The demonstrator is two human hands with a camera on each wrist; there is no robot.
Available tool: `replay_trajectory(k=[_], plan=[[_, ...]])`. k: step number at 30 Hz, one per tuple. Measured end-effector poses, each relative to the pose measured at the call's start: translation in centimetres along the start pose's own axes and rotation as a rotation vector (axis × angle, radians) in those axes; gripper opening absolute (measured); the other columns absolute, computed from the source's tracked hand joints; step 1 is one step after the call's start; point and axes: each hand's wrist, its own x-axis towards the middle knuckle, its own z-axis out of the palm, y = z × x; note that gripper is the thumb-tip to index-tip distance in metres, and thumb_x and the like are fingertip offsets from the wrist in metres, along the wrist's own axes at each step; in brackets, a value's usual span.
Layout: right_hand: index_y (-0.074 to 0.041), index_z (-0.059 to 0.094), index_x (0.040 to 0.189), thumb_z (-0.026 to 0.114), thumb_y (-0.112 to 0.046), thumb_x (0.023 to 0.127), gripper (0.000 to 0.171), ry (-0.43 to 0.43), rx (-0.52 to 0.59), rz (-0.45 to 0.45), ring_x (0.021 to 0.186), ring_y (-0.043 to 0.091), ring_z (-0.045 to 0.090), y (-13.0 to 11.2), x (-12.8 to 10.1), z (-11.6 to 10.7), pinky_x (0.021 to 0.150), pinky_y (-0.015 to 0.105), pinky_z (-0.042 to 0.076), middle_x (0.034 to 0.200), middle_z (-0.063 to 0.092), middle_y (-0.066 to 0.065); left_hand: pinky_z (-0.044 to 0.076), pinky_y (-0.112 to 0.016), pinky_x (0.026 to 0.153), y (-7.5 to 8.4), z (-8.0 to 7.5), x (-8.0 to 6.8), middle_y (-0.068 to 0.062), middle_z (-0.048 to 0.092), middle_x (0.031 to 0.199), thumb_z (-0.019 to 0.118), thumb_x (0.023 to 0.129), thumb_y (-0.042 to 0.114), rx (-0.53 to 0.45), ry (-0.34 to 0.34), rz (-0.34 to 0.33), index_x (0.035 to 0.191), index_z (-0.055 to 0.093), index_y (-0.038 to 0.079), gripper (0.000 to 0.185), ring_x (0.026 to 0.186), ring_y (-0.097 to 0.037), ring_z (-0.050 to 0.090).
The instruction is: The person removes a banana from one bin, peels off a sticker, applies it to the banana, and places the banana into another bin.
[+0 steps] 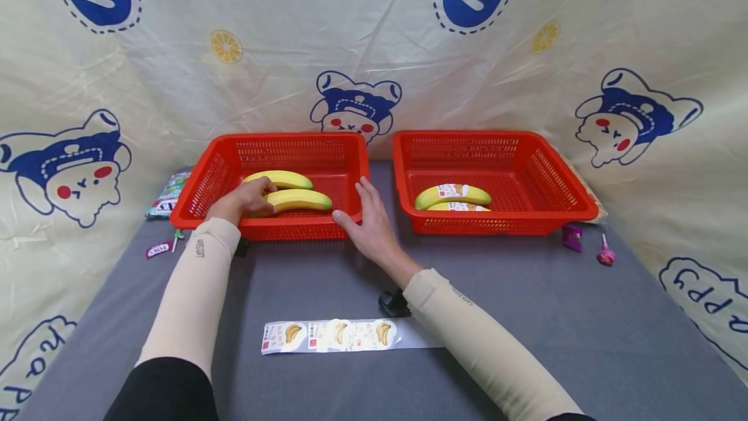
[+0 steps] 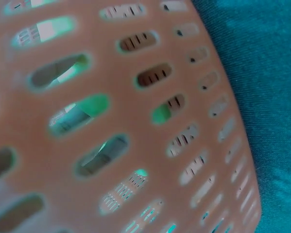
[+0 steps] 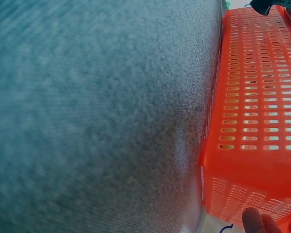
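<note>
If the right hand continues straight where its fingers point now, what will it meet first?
The right hand would probably meet the left red basket at its right end; whether they touch now is unclear.

Inside the slotted red basket on the left point(image 1: 292, 232), one curved yellow banana point(image 1: 300, 200), greenish at the tip, sits sideways; a second banana point(image 1: 286, 178) lies just behind.

2 cream sleeves point(image 1: 194, 301) cover the forearms, small dark lettering point(image 1: 200, 248) near each cuff; black fabric point(image 1: 165, 392) shows higher up.
</note>
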Motion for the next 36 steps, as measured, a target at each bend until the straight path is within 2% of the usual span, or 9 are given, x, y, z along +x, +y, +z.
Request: replay_trajectory(k=[5,11,18,22,27,31,36], plan=[[-0.015,0.025,0.149,0.062,-0.047,0.084,0.081,-0.005,0.001,0.011,0.143,0.020,0.022,-0.1,0.1,0.0,0.112,0.049,0.029,0.157,0.016,-0.005,0.032,-0.050,0.105,0.0,-0.2,0.0,-0.027,0.048,0.126,0.063,0.087,0.013,0.016,0.002,-0.010,0.125,0.047,-0.002,0.045,0.111,-0.036,0.044],[-0.015,0.025,0.149,0.061,-0.048,0.084,0.081,-0.008,-0.004,0.016,0.143,0.020,0.022,-0.1,0.1,0.0,0.112,0.049,0.028,0.158,0.015,-0.005,0.035,-0.050,0.104,0.3,-0.5,-0.1,-0.024,0.047,0.131,0.062,0.088,0.019,-0.004,0.028,-0.106,0.136,0.043,0.004,0.054,0.114,-0.036,0.042],[-0.015,0.025,0.149,0.061,-0.048,0.084,0.080,-0.013,-0.003,0.020,0.144,0.020,0.022,-0.1,0.1,0.0,0.112,0.048,0.029,0.158,0.015,-0.005,0.039,-0.049,0.100,1.4,-1.4,-0.7,-0.025,0.049,0.130,0.062,0.088,0.019,-0.017,0.157,-0.135,0.137,0.043,0.001,0.055,0.111,-0.036,0.045],[-0.013,0.025,0.149,0.061,-0.048,0.084,0.081,-0.015,0.001,0.020,0.144,0.021,0.022,-0.2,0.1,-0.1,0.112,0.049,0.029,0.158,0.015,-0.004,0.038,-0.049,0.098,2.4,-2.5,-1.4,-0.024,0.050,0.129,0.061,0.090,0.018,-0.049,0.248,-0.094,0.136,0.045,0.001,0.052,0.109,-0.035,0.045],[-0.013,0.026,0.149,0.061,-0.048,0.084,0.082,-0.020,0.003,0.019,0.144,0.021,0.022,-0.1,0.2,-0.2,0.112,0.049,0.029,0.158,0.015,-0.004,0.036,-0.048,0.098,3.8,-3.8,-2.9,-0.023,0.046,0.136,0.059,0.091,0.019,-0.117,0.358,-0.036,0.137,0.044,0.002,0.051,0.115,-0.035,0.042],[-0.014,0.025,0.149,0.061,-0.049,0.084,0.081,-0.030,0.010,0.027,0.144,0.020,0.022,0.0,0.2,-0.3,0.112,0.049,0.029,0.158,0.014,-0.005,0.037,-0.047,0.098,5.2,-4.4,-4.5,-0.021,0.045,0.139,0.059,0.091,0.020,-0.217,0.415,0.017,0.138,0.044,0.005,0.052,0.119,-0.034,0.043],[-0.013,0.025,0.149,0.062,-0.048,0.084,0.082,-0.045,0.031,0.031,0.143,0.021,0.023,-0.1,0.2,-0.5,0.111,0.049,0.030,0.157,0.015,-0.005,0.040,-0.043,0.094,6.6,-4.4,-6.8,-0.017,0.049,0.134,0.060,0.091,0.020,-0.317,0.467,0.077,0.138,0.047,0.010,0.050,0.115,-0.031,0.046]])
